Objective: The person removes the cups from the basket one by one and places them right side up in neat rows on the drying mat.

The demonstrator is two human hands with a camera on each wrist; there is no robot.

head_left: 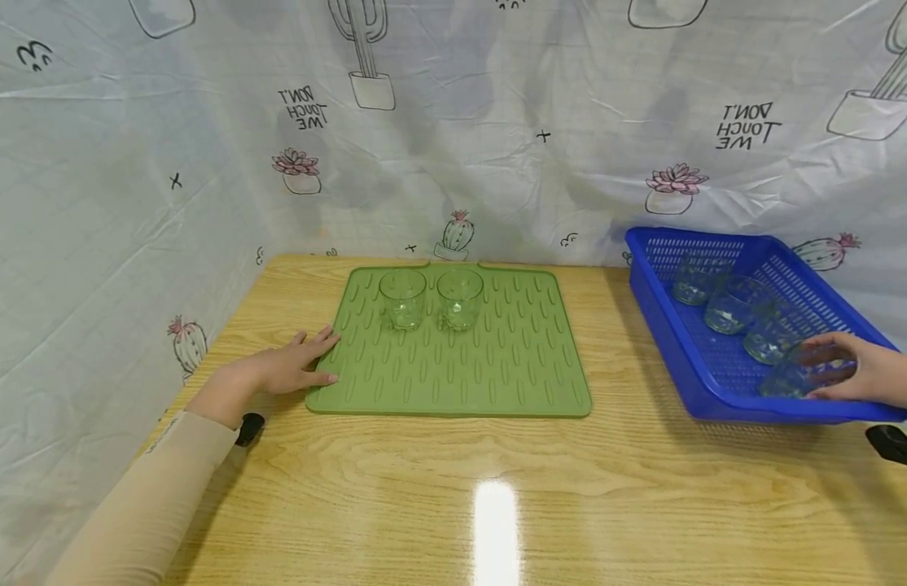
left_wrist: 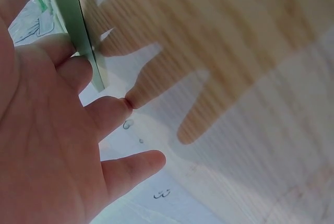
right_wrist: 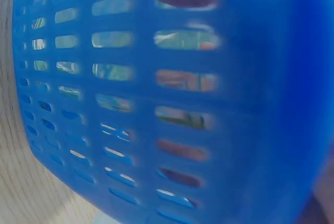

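Note:
My left hand [head_left: 295, 366] rests at the left edge of a green ribbed drying mat [head_left: 497, 358], its fingers spread and touching the rim. The left wrist view shows that palm [left_wrist: 47, 130] beside the mat's edge [left_wrist: 75, 20]. Two clear glasses, a left one [head_left: 404, 299] and a right one [head_left: 460, 299], stand side by side on the mat's back half. Over the near right corner of a blue basket [head_left: 666, 346], my right hand [head_left: 852, 370] reaches in and grips a clear glass [head_left: 785, 378] between curled fingers and thumb.
More clear glasses [head_left: 735, 305] stand in a row inside the basket. Its slotted wall [right_wrist: 115, 78] fills the right wrist view. A patterned curtain [head_left: 453, 122] hangs behind the wooden table [head_left: 395, 480] and along its left side.

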